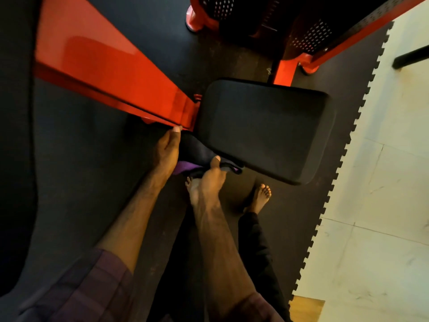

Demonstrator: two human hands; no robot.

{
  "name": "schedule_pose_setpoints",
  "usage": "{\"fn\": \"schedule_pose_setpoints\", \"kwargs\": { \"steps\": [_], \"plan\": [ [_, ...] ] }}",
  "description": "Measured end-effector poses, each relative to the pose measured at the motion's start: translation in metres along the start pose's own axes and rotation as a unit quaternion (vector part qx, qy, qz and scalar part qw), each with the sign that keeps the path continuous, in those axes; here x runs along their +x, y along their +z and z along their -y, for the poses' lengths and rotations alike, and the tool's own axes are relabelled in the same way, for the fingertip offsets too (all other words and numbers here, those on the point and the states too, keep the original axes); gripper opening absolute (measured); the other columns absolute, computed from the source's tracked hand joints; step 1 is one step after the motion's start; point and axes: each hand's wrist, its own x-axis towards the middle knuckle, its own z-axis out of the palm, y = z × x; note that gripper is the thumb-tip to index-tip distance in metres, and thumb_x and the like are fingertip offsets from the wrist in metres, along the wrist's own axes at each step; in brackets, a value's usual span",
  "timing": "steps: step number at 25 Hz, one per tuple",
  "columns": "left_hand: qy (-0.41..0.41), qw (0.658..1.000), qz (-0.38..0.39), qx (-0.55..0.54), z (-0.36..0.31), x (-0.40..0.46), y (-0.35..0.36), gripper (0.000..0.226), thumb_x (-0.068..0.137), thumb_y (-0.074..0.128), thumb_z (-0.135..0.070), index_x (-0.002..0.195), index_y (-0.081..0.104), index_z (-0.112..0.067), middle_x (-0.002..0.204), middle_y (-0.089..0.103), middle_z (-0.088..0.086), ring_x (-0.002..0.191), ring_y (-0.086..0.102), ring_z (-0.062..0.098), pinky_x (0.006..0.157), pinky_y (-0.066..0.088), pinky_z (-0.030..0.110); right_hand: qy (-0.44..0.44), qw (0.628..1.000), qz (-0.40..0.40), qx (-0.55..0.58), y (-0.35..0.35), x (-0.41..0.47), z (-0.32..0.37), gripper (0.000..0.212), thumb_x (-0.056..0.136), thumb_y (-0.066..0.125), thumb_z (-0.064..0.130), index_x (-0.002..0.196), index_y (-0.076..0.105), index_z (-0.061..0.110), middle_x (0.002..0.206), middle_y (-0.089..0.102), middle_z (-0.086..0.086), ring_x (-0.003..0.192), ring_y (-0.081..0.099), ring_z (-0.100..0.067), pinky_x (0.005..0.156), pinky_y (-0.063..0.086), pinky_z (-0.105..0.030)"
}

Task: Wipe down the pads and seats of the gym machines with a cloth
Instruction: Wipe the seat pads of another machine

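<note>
1. Sleeves (92,287) of purple plaid cover both upper arms at 6 to 7 o'clock, nearest the camera; both forearms run from there toward 12 o'clock.
2. Left hand (167,152): it grips the cloth (197,159) at its 9 o'clock end, thumb extended up toward the red frame beam (104,73).
3. Right hand (209,180): it pinches the cloth at its 3 o'clock end, thumb on top. Both hands are clamped on the cloth and set slightly apart, the fabric bunched between them.
4. Cloth location: just at the 8 o'clock corner of the black seat pad (267,129); whether it touches the pad edge cannot be told.
5. Handling (judgement): the cloth looks soft, light and limp. Hold it by a gathered fold, or lay it flat under the palm, for wiping.
6. Bare feet (261,196) stand on the dark floor mat (81,170) below the hands.
7. Seat pad: appears firm with a smooth cover; it should resist pressure without shifting.
8. Farther out, perforated black panels (311,36) on red framing sit at 12 to 1 o'clock.
</note>
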Motion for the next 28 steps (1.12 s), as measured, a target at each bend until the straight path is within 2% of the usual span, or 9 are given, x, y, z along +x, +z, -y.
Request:
{"fn": "schedule_pose_setpoints", "kwargs": {
  "steps": [4, 9, 10, 12, 14, 16, 20, 24, 28],
  "plan": [
    [-0.063, 0.994, 0.027, -0.087, 0.014, -0.010, -0.023, 0.052, 0.115, 0.028, -0.039, 0.141, 0.061, -0.008, 0.118, 0.072, 0.006, 0.079, 0.066, -0.005, 0.078, 0.047, 0.028, 0.032, 0.991, 0.125, 0.026, -0.039, -0.074, 0.054, 0.020, 0.098, 0.072, 0.024, 0.116, 0.075, 0.018, 0.122, 0.077, -0.011, 0.112, 0.074, -0.025, 0.104, 0.054, -0.053],
    [-0.124, 0.984, 0.020, -0.127, 0.022, -0.044, -0.016, 0.039, 0.112, 0.040, -0.045, 0.135, 0.064, -0.025, 0.126, 0.070, -0.003, 0.118, 0.067, 0.019, 0.098, 0.048, 0.041, -0.215, 0.932, 0.213, -0.197, -0.050, -0.116, 0.184, 0.030, 0.104, 0.061, 0.020, 0.134, 0.065, 0.021, 0.124, 0.076, -0.004, 0.111, 0.072, -0.024, 0.096, 0.060, -0.040],
    [-0.120, 0.985, 0.015, -0.120, 0.024, -0.050, -0.008, 0.035, 0.110, 0.046, -0.045, 0.134, 0.065, -0.027, 0.126, 0.070, -0.005, 0.124, 0.065, 0.021, 0.101, 0.051, 0.044, -0.333, 0.857, 0.231, -0.319, -0.042, -0.111, 0.214, 0.036, 0.106, 0.057, 0.025, 0.142, 0.059, 0.023, 0.129, 0.072, -0.004, 0.116, 0.068, -0.030, 0.096, 0.058, -0.042],
    [-0.103, 0.989, 0.023, -0.099, 0.027, -0.053, 0.016, 0.041, 0.109, 0.052, -0.043, 0.144, 0.061, -0.024, 0.142, 0.064, 0.001, 0.137, 0.057, 0.022, 0.115, 0.046, 0.047, -0.492, 0.593, 0.193, -0.607, -0.023, -0.080, 0.260, 0.060, 0.103, 0.050, 0.037, 0.161, 0.040, 0.026, 0.158, 0.050, -0.007, 0.143, 0.045, -0.039, 0.113, 0.042, -0.056],
    [-0.086, 0.993, 0.038, -0.071, 0.012, -0.065, 0.038, 0.054, 0.110, 0.050, -0.041, 0.157, 0.046, -0.016, 0.160, 0.050, 0.007, 0.148, 0.045, 0.020, 0.124, 0.030, 0.033, -0.496, 0.338, 0.130, -0.789, -0.004, -0.045, 0.262, 0.075, 0.102, 0.051, 0.039, 0.169, 0.018, 0.030, 0.177, 0.013, -0.003, 0.161, 0.011, -0.038, 0.123, 0.019, -0.069],
    [-0.096, 0.993, 0.049, -0.049, 0.000, -0.073, 0.058, 0.059, 0.112, 0.045, -0.041, 0.164, 0.033, -0.016, 0.165, 0.043, 0.007, 0.152, 0.039, 0.021, 0.113, 0.023, 0.019, -0.491, 0.196, 0.090, -0.844, -0.002, -0.015, 0.234, 0.084, 0.099, 0.051, 0.046, 0.169, 0.006, 0.034, 0.178, -0.007, -0.003, 0.162, -0.007, -0.041, 0.120, 0.009, -0.079],
    [-0.102, 0.994, 0.018, -0.024, -0.028, -0.092, 0.069, 0.060, 0.114, 0.037, -0.041, 0.167, 0.022, -0.018, 0.165, 0.041, 0.010, 0.153, 0.036, 0.023, 0.102, 0.012, 0.012, -0.532, 0.172, 0.075, -0.826, 0.045, 0.009, 0.213, 0.086, 0.096, 0.044, 0.053, 0.169, 0.003, 0.034, 0.178, -0.001, -0.005, 0.161, -0.002, -0.045, 0.116, 0.006, -0.082],
    [-0.104, 0.987, -0.045, -0.117, -0.001, -0.077, 0.100, 0.056, 0.114, 0.044, -0.027, 0.165, 0.026, -0.013, 0.166, 0.036, 0.006, 0.153, 0.033, 0.018, 0.082, 0.010, -0.010, -0.518, 0.183, 0.143, -0.823, 0.137, 0.021, 0.217, 0.062, 0.104, 0.043, 0.056, 0.159, 0.034, 0.031, 0.162, 0.041, -0.005, 0.142, 0.043, -0.043, 0.113, 0.036, -0.065],
    [-0.085, 0.967, -0.082, -0.227, 0.015, -0.076, 0.113, 0.057, 0.111, 0.051, -0.026, 0.164, 0.031, -0.019, 0.151, 0.037, -0.015, 0.141, 0.037, 0.000, 0.103, 0.026, 0.006, -0.497, -0.039, 0.227, -0.837, 0.170, 0.019, 0.176, 0.053, 0.103, 0.037, 0.065, 0.151, 0.048, 0.044, 0.151, 0.056, -0.001, 0.134, 0.050, -0.037, 0.110, 0.033, -0.059]
  ]
}}
